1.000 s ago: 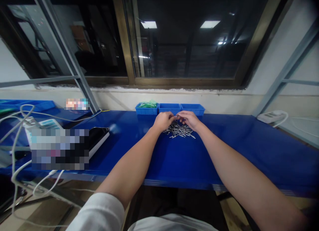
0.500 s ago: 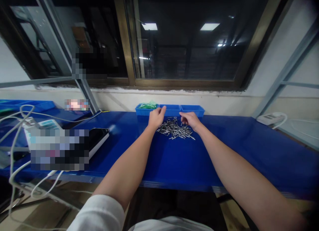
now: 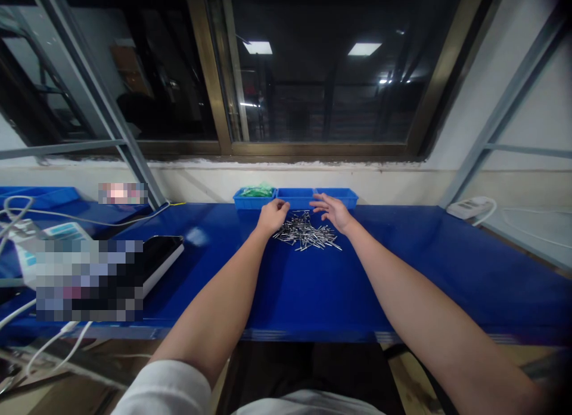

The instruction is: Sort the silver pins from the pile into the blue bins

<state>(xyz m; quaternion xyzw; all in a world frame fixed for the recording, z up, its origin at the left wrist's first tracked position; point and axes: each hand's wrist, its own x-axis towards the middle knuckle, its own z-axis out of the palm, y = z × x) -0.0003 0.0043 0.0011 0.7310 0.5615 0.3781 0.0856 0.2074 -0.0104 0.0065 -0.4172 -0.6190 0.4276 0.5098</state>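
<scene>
A loose pile of thin, shiny metal pieces [image 3: 308, 233], like nails or long screws, lies on the blue table in front of me. At its left back edge, my left hand [image 3: 272, 218] has its fingers curled with thumb and fingertips together; whatever they pinch is too small to make out. My right hand [image 3: 333, 212] hovers above the right back of the pile, fingers spread and holding nothing visible. Just behind both hands stands a blue divided tray [image 3: 295, 194]. Its left compartment contains a green plastic packet [image 3: 258, 191].
To the left, a white-edged device [image 3: 163, 266], partly blurred, sits on the table [image 3: 295, 296] among white cables. A white power strip [image 3: 470, 207] rests at the right back. Grey metal posts rise on both sides before the window. Another blue tray [image 3: 53, 195] is at far left.
My right hand's fingers, curled together before, have spread apart. My left hand has lowered and its fingers have curled in at the pile. The view has turned slightly right.
</scene>
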